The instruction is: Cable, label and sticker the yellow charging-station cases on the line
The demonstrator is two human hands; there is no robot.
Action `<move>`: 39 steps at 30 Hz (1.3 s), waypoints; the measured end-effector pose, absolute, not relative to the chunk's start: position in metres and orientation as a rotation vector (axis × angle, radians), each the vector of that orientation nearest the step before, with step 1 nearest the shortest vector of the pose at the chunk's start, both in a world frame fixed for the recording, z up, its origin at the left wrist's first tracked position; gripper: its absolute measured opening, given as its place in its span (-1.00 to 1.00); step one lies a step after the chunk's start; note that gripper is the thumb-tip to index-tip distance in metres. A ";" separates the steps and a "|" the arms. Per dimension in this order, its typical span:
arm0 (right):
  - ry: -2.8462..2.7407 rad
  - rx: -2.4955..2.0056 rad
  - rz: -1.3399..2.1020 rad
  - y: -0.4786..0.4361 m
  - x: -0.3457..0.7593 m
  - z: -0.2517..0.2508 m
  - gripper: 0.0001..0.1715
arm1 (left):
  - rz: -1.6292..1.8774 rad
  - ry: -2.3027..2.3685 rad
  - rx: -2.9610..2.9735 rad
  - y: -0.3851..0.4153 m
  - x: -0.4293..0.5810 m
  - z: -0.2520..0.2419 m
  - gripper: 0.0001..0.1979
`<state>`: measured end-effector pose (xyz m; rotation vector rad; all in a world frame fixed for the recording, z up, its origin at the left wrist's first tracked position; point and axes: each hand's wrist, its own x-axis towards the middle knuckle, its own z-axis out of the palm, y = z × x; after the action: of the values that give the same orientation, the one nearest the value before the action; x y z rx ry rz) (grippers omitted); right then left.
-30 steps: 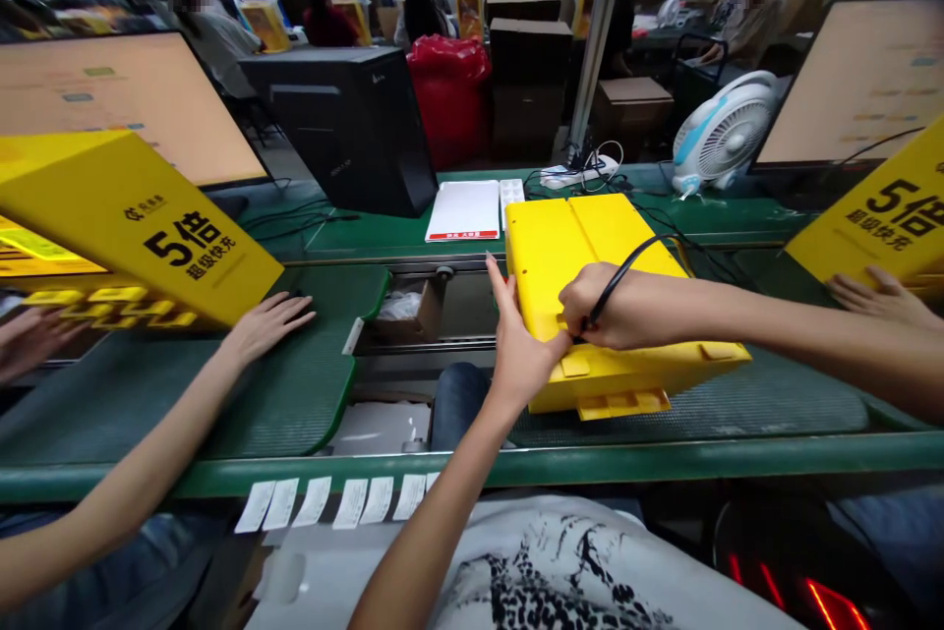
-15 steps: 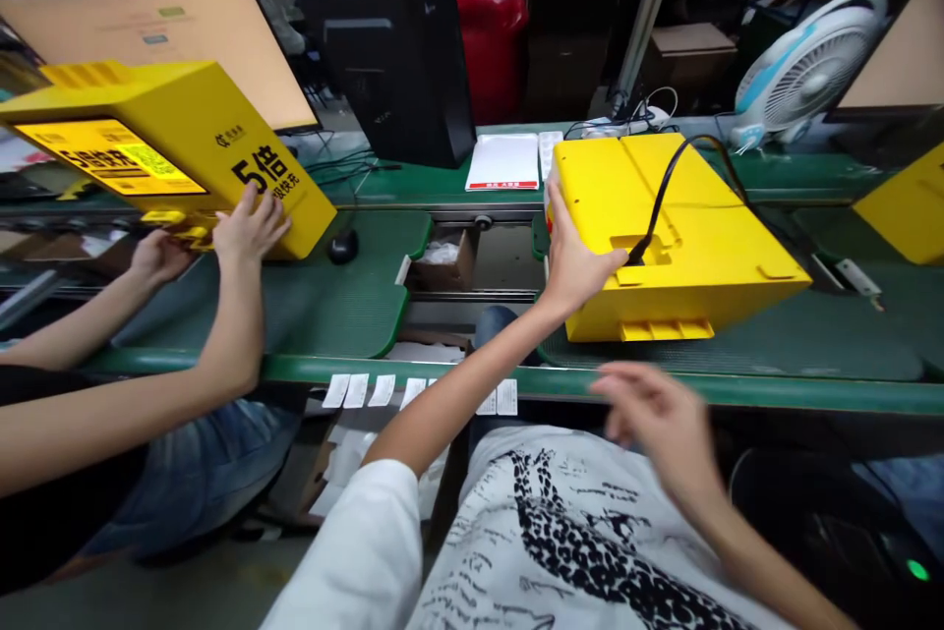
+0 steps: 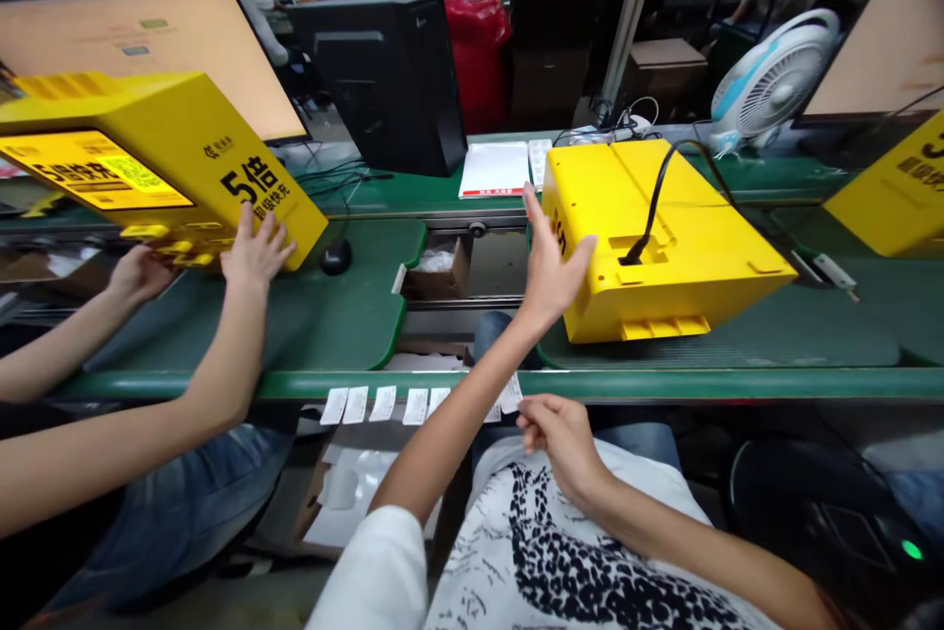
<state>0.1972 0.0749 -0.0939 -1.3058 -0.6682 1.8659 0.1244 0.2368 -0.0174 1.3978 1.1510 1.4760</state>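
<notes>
A yellow box-shaped device [image 3: 656,202] lies on the green bench mat in front of me, with a black cable [image 3: 653,207] coming out of a recess in its upper face. At its left side is my left hand [image 3: 552,261], fingers stretched and thumb apart, holding nothing; I cannot tell whether the palm touches the casing. Lower down, my right hand [image 3: 559,433] has thumb and fingertips pinched on the edge of a white label [image 3: 510,394] that hangs from the bench's front rail. More white labels [image 3: 383,403] hang in a row to the left, partly hidden by my left forearm.
At left, a co-worker's hands [image 3: 255,252] touch another yellow device [image 3: 177,139]. A black computer case [image 3: 390,80], white papers [image 3: 494,168] and a fan [image 3: 774,80] stand behind. A mouse [image 3: 335,257] lies on the left mat. A gap with a carton [image 3: 446,271] separates the mats.
My left hand has come off the device's upper face near the cable and opened at its left side. My right hand has moved left and down to the label on the rail.
</notes>
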 end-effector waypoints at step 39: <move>-1.372 -1.412 1.237 0.311 0.399 0.046 -0.62 | 1.593 1.708 1.376 0.221 0.165 0.009 0.23</move>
<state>0.3991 0.3108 0.0464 -1.4115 -1.3723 1.2368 0.1646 0.2207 0.0088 1.3757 1.7083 1.5927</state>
